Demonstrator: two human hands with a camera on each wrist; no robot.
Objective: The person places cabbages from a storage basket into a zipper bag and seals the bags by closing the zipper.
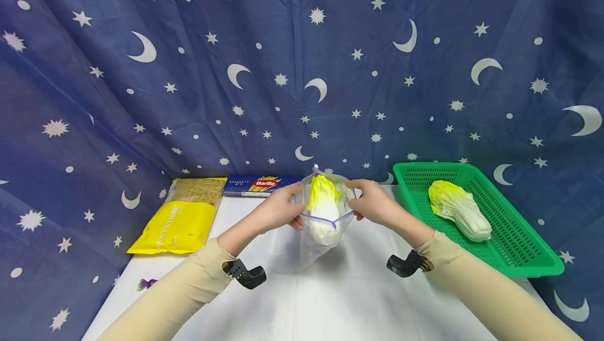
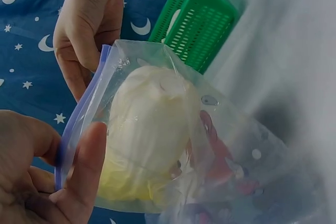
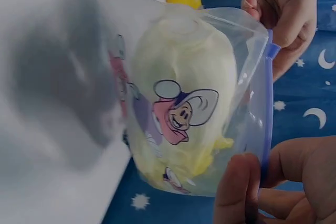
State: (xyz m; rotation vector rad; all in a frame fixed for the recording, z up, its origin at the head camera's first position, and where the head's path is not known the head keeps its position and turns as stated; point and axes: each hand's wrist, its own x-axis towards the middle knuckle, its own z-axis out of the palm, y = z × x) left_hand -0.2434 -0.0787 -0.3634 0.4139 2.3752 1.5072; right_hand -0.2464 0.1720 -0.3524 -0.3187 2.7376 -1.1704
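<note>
Above the table (image 1: 330,299), your left hand (image 1: 278,210) and right hand (image 1: 375,203) each pinch the zip bag (image 1: 325,225) by its rim, the cabbage (image 1: 323,196) sitting inside; keep both grips level so the seal lines up

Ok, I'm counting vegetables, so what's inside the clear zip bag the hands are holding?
One napa cabbage sits in the zip bag, leafy end at the open mouth, held by the left hand and right hand. Printed cartoons blur the bag's bottom, so anything beneath is hidden.

Bright, even light overhead; head view bends at its edges, both wrist views blur close up.
</note>
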